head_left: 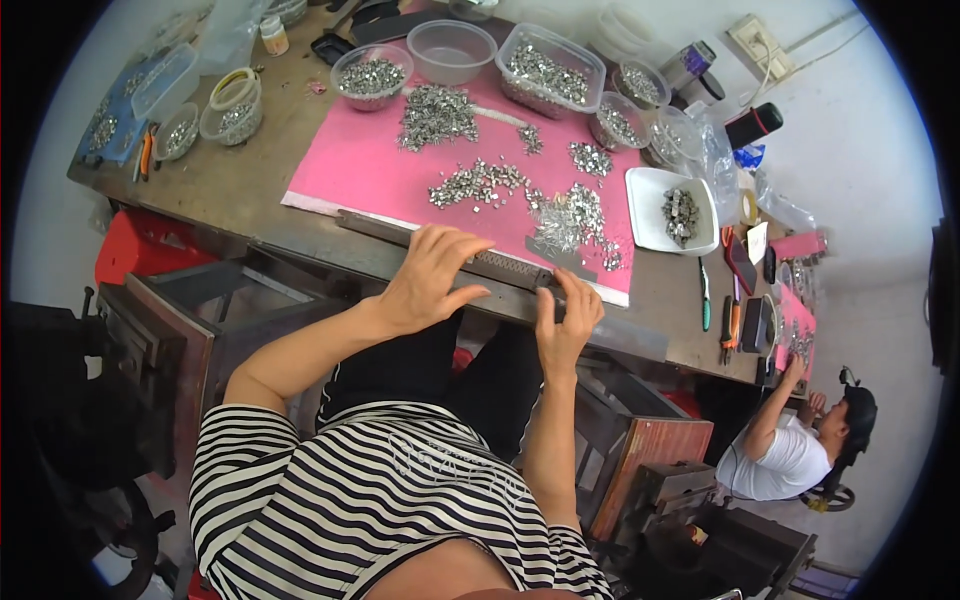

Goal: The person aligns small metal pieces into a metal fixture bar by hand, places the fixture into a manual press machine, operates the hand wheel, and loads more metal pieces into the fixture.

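Observation:
A long dark metal bar [400, 231] with a row of small slots or holes lies along the front edge of the pink mat [335, 150]. My left hand [432, 278] is over its middle, thumb and forefinger apart with nothing visible between them. At the bar's right part, my right hand [570, 312] has its thumb and fingers bent around the edge, gripping it. Just beyond the hands lie a heap of small shiny metal pieces [570, 218] and a looser scatter of small metal parts [478, 184]. The fingertips partly hide the bar.
Behind are a heap of metal parts [438, 115], a clear tub [550, 70] of parts and a round bowl [371, 77]. A white tray [672, 211] stands right, near a green-handled tool [705, 295] and orange-handled pliers [733, 325]. Another person [790, 440] sits far right.

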